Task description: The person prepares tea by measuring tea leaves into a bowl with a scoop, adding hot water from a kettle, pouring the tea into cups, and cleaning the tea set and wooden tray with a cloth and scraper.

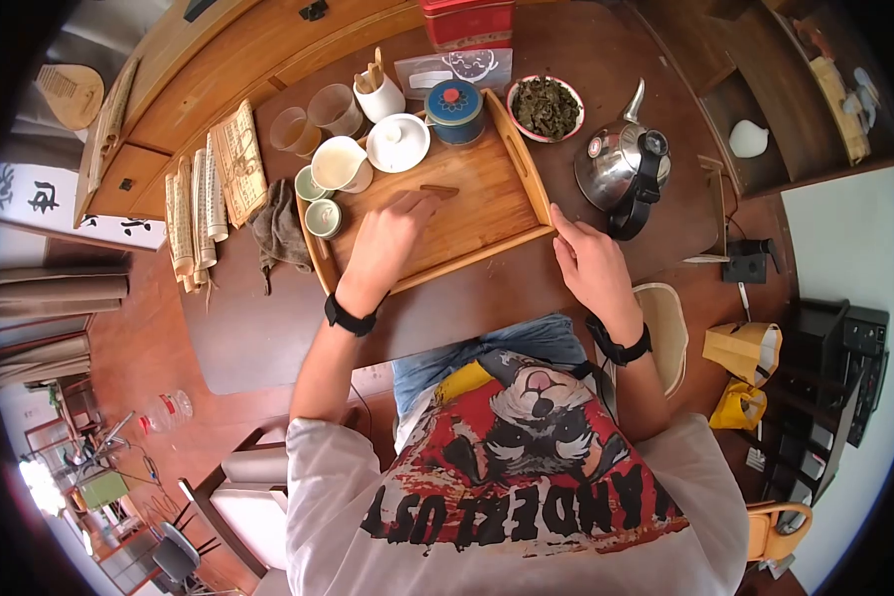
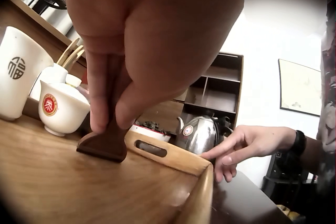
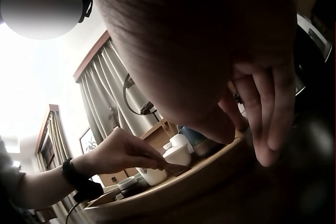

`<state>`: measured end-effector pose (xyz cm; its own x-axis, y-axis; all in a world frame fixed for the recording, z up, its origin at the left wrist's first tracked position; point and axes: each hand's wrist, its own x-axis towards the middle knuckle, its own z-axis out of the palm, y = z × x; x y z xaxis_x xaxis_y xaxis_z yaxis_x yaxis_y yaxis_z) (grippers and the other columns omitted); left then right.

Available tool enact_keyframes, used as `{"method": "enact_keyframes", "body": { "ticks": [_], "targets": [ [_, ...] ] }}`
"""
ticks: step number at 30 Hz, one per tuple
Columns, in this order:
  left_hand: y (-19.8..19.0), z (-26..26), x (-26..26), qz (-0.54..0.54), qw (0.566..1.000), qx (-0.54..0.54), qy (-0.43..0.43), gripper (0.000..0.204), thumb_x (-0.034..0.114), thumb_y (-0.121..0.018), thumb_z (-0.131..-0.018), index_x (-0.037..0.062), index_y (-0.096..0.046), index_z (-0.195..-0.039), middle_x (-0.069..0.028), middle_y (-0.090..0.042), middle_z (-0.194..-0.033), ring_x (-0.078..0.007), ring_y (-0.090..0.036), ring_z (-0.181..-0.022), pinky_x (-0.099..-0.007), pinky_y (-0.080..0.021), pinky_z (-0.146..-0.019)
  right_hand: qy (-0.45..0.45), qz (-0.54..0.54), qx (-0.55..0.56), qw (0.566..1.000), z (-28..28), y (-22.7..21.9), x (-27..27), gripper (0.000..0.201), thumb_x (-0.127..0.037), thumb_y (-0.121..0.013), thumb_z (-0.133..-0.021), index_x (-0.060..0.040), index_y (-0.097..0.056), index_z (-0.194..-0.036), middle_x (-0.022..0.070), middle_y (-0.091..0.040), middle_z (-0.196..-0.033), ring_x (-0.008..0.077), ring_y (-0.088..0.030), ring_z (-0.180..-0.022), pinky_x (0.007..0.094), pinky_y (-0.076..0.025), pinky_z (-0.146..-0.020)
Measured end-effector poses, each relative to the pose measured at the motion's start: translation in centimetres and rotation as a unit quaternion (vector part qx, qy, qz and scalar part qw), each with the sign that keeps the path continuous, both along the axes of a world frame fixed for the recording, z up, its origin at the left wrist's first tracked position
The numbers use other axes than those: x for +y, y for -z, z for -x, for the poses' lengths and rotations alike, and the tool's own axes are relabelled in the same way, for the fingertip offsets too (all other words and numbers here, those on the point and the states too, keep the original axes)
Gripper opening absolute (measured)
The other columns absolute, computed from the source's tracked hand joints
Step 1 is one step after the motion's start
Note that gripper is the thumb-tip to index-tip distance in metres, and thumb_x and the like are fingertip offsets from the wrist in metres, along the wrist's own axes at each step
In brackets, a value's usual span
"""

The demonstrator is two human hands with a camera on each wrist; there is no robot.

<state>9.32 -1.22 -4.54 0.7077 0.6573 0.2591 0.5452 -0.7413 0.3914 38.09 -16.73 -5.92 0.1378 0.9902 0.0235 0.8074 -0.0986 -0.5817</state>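
Observation:
My left hand [image 1: 389, 236] pinches a small dark brown wooden piece [image 1: 439, 190] over the wooden tray [image 1: 467, 246]. In the left wrist view, the piece [image 2: 105, 145] has a wide flat edge close to or on the tray's floor; whether it touches cannot be told. My right hand [image 1: 594, 268] touches the tray's right front corner with its fingers extended. Behind the left hand stand a white lidded bowl [image 1: 398, 142], a white pitcher [image 1: 342, 165], two small green cups [image 1: 323, 218] and a blue pot [image 1: 454, 111] with a red knob.
A steel kettle [image 1: 616, 164] and a dish of dark leaves [image 1: 546, 107] stand right of the tray. Left are glasses [image 1: 294, 131], a grey cloth [image 1: 280, 226] and bamboo rolls [image 1: 209, 194]. A white tool holder [image 1: 378, 97] and a red box [image 1: 467, 22] stand at the back.

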Motion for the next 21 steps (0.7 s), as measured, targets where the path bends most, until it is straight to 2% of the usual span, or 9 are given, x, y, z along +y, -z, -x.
{"method": "enact_keyframes", "body": {
  "ticks": [8,10,14,16,18,19,21],
  "targets": [
    [-1.4,1.8,-6.5,0.002,1.000,-0.023,0.011,0.025,-0.005,-0.072,-0.091,-0.0013,-0.076,-0.116,-0.0176,-0.079,-0.112,-0.0368,-0.077,-0.101,-0.0454,-0.063,-0.085,-0.007,0.000,-0.025,1.000,0.4,-0.7,0.7,0.044,-0.014,-0.068,-0.103,-0.0005,-0.068,-0.145,0.0182,-0.073,-0.101,0.0416,-0.074,-0.087,0.0513,-0.061,-0.077],
    [-2.0,2.0,-7.1,0.057,0.998,0.000,0.019,0.033,-0.006,-0.071,-0.086,-0.0012,-0.074,-0.119,-0.0175,-0.078,-0.115,-0.0373,-0.076,-0.105,-0.0460,-0.064,-0.086,-0.013,0.000,-0.040,0.999,0.5,-0.9,0.9,0.042,-0.014,-0.069,-0.103,0.0007,-0.069,-0.143,0.0177,-0.073,-0.101,0.0409,-0.074,-0.087,0.0510,-0.061,-0.077],
    [-2.1,1.4,-5.0,0.093,0.995,-0.018,-0.036,0.026,-0.003,-0.072,-0.092,-0.0002,-0.075,-0.118,-0.0198,-0.078,-0.109,-0.0403,-0.076,-0.099,-0.0457,-0.063,-0.083,-0.014,0.017,-0.064,0.998,0.6,-1.6,1.2,0.040,-0.015,-0.069,-0.103,0.0004,-0.070,-0.140,0.0173,-0.073,-0.102,0.0401,-0.075,-0.089,0.0501,-0.062,-0.078],
    [-1.7,1.0,-3.1,0.131,0.982,-0.114,-0.072,0.019,0.001,-0.074,-0.098,-0.0001,-0.076,-0.117,-0.0224,-0.079,-0.103,-0.0425,-0.077,-0.093,-0.0446,-0.062,-0.079,-0.017,0.021,-0.072,0.997,0.7,-2.1,1.5,0.039,-0.015,-0.070,-0.103,-0.0009,-0.071,-0.139,0.0169,-0.073,-0.104,0.0398,-0.075,-0.090,0.0495,-0.062,-0.079],
    [-1.3,0.6,-1.4,0.157,0.972,-0.141,-0.104,0.018,0.004,-0.077,-0.098,-0.0011,-0.076,-0.115,-0.0231,-0.079,-0.100,-0.0423,-0.077,-0.089,-0.0434,-0.062,-0.077,-0.012,-0.051,-0.086,0.995,1.0,-2.7,1.9,0.035,-0.015,-0.071,-0.102,-0.0039,-0.074,-0.135,0.0155,-0.074,-0.107,0.0390,-0.075,-0.094,0.0491,-0.062,-0.081],
    [-1.1,0.5,-0.6,0.170,0.969,-0.127,-0.129,0.020,0.003,-0.078,-0.098,-0.0024,-0.076,-0.117,-0.0212,-0.081,-0.102,-0.0371,-0.080,-0.090,-0.0408,-0.063,-0.080,-0.015,-0.051,-0.087,0.995,1.3,-3.1,2.3,0.035,-0.015,-0.071,-0.102,-0.0039,-0.074,-0.135,0.0155,-0.074,-0.107,0.0390,-0.075,-0.094,0.0491,-0.062,-0.081],
    [-0.7,0.4,0.7,0.184,0.964,-0.123,-0.150,0.021,0.002,-0.078,-0.099,-0.0037,-0.075,-0.119,-0.0180,-0.083,-0.102,-0.0291,-0.083,-0.091,-0.0375,-0.065,-0.084,-0.057,-0.085,0.007,0.995,2.3,-3.9,3.5,0.030,-0.014,-0.072,-0.101,-0.0052,-0.077,-0.129,0.0142,-0.074,-0.108,0.0380,-0.075,-0.097,0.0490,-0.062,-0.082]
  ]
}}
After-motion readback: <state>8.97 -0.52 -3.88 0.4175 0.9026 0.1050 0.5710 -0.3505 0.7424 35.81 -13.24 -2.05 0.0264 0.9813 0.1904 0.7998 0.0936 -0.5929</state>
